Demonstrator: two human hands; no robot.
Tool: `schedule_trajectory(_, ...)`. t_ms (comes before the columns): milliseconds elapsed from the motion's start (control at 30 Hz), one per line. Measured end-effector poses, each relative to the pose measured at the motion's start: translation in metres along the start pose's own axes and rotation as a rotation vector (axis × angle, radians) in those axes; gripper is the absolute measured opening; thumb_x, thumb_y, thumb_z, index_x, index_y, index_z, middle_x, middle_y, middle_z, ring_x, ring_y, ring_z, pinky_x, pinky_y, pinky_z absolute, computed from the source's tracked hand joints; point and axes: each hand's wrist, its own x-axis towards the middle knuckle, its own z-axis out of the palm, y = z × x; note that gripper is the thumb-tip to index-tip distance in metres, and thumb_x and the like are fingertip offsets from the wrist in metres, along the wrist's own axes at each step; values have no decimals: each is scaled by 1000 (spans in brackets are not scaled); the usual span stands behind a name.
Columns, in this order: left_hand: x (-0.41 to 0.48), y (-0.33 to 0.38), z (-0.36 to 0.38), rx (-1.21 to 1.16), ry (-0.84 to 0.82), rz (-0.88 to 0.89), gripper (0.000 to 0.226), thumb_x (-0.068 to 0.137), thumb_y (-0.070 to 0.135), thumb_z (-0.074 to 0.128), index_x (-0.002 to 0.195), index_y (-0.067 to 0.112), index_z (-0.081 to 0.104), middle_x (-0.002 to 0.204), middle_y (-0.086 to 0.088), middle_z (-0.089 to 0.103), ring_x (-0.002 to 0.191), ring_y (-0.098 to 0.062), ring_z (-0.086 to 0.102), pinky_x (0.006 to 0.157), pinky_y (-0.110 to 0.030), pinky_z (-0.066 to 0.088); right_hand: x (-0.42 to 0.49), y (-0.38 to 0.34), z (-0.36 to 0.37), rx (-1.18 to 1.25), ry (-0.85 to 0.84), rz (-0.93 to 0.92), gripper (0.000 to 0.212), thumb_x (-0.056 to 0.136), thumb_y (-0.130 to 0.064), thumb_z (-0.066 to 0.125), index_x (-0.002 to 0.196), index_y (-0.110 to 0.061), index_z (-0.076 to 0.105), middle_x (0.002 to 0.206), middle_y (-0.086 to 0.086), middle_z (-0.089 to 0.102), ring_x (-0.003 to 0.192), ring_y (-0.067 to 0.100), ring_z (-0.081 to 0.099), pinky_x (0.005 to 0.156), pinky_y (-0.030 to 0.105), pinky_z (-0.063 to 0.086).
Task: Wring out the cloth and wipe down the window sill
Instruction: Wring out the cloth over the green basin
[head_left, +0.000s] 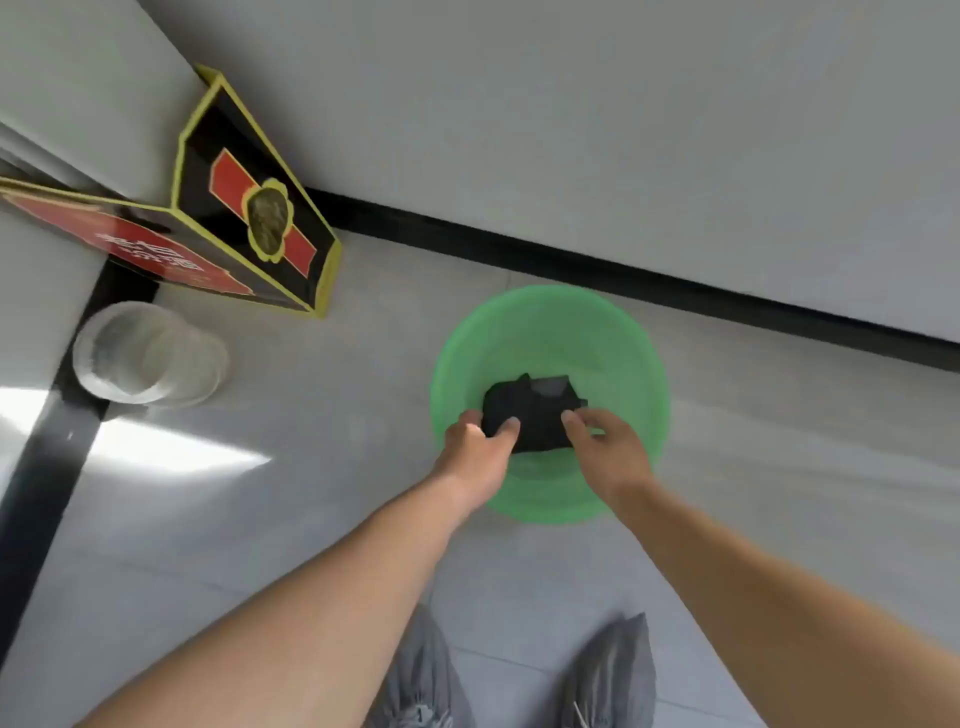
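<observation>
A dark, bunched cloth lies inside a green plastic basin that stands on the grey tiled floor. My left hand grips the cloth's left side, thumb on top. My right hand pinches its right side with the fingertips. Both arms reach down over the basin's near rim. Whether the basin holds water cannot be told. A pale ledge at the upper left may be the window sill.
A black, red and yellow box leans at the upper left by the wall. A clear plastic tub stands on the floor left of the basin. A black baseboard runs behind the basin. My grey shoes are at the bottom.
</observation>
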Motion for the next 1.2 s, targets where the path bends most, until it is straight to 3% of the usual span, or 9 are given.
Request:
schedule_trajectory(133, 58, -11, 37, -89, 68, 1, 57, 99, 43, 49, 144, 11, 38, 147, -13, 43, 128, -33, 50, 106, -39, 41, 59, 24, 33, 46, 81, -31, 65, 85, -63, 55, 136, -22, 60, 127, 4, 62, 117, 22, 60, 104, 36, 47)
schedule_trajectory(300, 101, -18, 63, -70, 104, -17, 63, 97, 49, 46, 148, 15, 30, 147, -16, 39, 132, -38, 43, 109, -48, 38, 87, 39, 64, 52, 150, -9, 63, 92, -51, 59, 149, -27, 44, 136, 12, 43, 127, 30, 47, 113, 40, 37)
schedule_trajectory(400, 110, -16, 73, -117, 95, -63, 69, 93, 55, 47, 146, 14, 32, 144, -17, 38, 131, -39, 43, 109, -49, 38, 94, 38, 76, 250, 92, -14, 55, 95, -41, 61, 144, -20, 49, 131, 6, 55, 119, 23, 56, 101, 29, 44)
schedule_trajectory(533, 114, -17, 76, -421, 77, -142, 96, 60, 80, 44, 137, 22, 43, 135, -9, 53, 119, -31, 56, 105, -48, 45, 96, 34, 73, 529, -5, 104, 23, 98, -29, 60, 108, -10, 69, 98, 4, 73, 96, 25, 69, 80, 32, 55)
schedule_trajectory(633, 104, -12, 73, -501, 57, -125, 81, 61, 79, 45, 121, 24, 53, 125, -5, 61, 110, -26, 62, 101, -45, 49, 88, 33, 64, 740, -200, 190, 26, 101, -29, 56, 103, -8, 71, 103, 13, 76, 93, 28, 71, 79, 42, 58)
schedule_trajectory(767, 94, -9, 70, -428, 42, -5, 58, 72, 77, 51, 100, 27, 55, 111, -1, 66, 101, -21, 65, 94, -43, 53, 74, 25, 50, 893, -347, 180, 36, 103, -29, 50, 119, -3, 67, 113, 17, 73, 99, 29, 70, 73, 37, 56)
schedule_trajectory(867, 95, -6, 67, -383, 29, 42, 43, 92, 63, 49, 103, 22, 57, 103, 2, 67, 97, -17, 65, 90, -38, 52, 69, 19, 46, 879, -267, 155, 34, 102, -30, 51, 112, -3, 69, 107, 15, 74, 93, 25, 69, 78, 38, 55)
schedule_trajectory(1000, 94, 0, 68, -356, 136, 97, 38, 95, 57, 49, 94, 20, 59, 93, 2, 68, 87, -19, 65, 76, -33, 52, 59, 5, 45, 646, -130, 59, 30, 102, -38, 46, 90, -18, 65, 87, -2, 67, 80, 14, 60, 76, 31, 48)
schedule_trajectory(1200, 87, 8, 76, -199, 222, 167, 58, 98, 63, 32, 86, 20, 69, 84, 4, 73, 84, -18, 68, 80, -37, 55, 55, -6, 54, 541, 24, -35, 40, 102, -48, 41, 96, -17, 65, 87, -3, 72, 84, 12, 68, 79, 35, 56)
